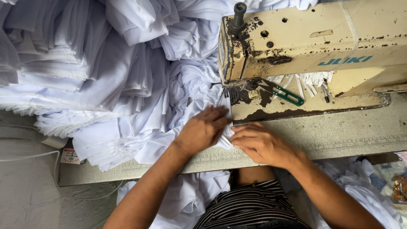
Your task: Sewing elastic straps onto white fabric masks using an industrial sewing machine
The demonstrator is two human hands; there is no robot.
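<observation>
The fingers of the left hand lie flat and spread on a fold of white cloth, pressing it to the counter. The fingers of the right hand curl over the cloth's near edge, just beside the left hand; they seem to pinch it, though the fingertips are tucked under and a true grip cannot be told. The cloth sits at the near left corner of the sewing machine, just short of the needle area.

Judging by this, the piece is being lined up and folded for feeding under the foot — the sewing itself looks not yet begun on this seam. The next move would call for sliding the edge a little farther in, kept flat and square, with both hands steadying it.

On the machine's bed lie green-handled snips and some small white strips. To the left and far side, a heap of white garments spills over the counter; more white cloth lies by the person's striped shirt.

The needle and foot are dark and hard to make out — the machine's right end is cut off by the frame. How the cloth runs under the hands is hidden.
</observation>
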